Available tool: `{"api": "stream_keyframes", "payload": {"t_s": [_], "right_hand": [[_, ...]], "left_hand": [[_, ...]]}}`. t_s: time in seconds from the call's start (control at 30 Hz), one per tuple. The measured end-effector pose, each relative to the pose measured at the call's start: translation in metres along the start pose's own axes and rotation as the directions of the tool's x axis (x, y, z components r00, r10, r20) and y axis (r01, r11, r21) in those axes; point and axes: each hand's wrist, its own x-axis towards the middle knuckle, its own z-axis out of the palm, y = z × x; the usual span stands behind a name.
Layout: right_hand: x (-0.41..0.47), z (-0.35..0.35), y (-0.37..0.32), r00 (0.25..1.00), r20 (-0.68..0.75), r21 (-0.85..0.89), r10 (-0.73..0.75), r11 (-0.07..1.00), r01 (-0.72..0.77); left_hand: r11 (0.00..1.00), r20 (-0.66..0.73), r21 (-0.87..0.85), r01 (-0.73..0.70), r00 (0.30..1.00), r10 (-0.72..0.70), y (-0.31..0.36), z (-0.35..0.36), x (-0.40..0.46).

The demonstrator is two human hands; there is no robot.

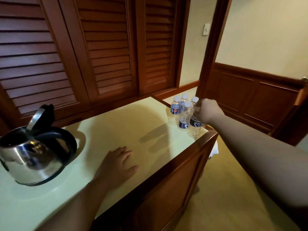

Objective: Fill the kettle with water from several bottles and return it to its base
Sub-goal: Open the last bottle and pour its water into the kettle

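A steel kettle with a black handle stands on the pale tabletop at the left, its lid tipped up and open. Several small clear water bottles with white caps and blue labels cluster at the table's far right corner. My right hand is closed around the neck of the nearest right bottle, which stands on the table. Another bottle stands just left of it. My left hand lies flat on the table, fingers apart, right of the kettle and holding nothing. No kettle base shows.
Dark louvred wooden doors rise behind the table. The table has a raised wooden rim along its right edge, with carpeted floor beyond. A panelled wall and doorway frame stand at the right.
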Motion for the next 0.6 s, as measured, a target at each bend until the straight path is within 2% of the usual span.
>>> {"api": "stream_keyframes", "payload": {"t_s": [0.27,0.4,0.5,0.6], "right_hand": [[0.004,-0.002,0.002,1.000,0.010,0.013,0.012,1.000,-0.012],[-0.002,-0.008,-0.001,0.995,-0.077,-0.073,-0.059,0.996,0.053],[-0.014,-0.011,-0.011,0.979,-0.142,-0.135,-0.143,0.983,0.124],[-0.034,-0.004,-0.030,0.974,-0.152,-0.091,-0.170,0.983,0.157]], "left_hand": [[1.000,-0.021,-0.014,-0.015,1.000,0.015,-0.001,0.001,0.000],[1.000,-0.027,-0.024,-0.015,1.000,0.014,-0.001,0.001,0.001],[0.993,-0.056,-0.113,-0.017,0.998,0.011,-0.002,-0.003,-0.003],[0.978,-0.116,-0.208,-0.003,0.993,-0.021,-0.013,-0.018,-0.010]]}}
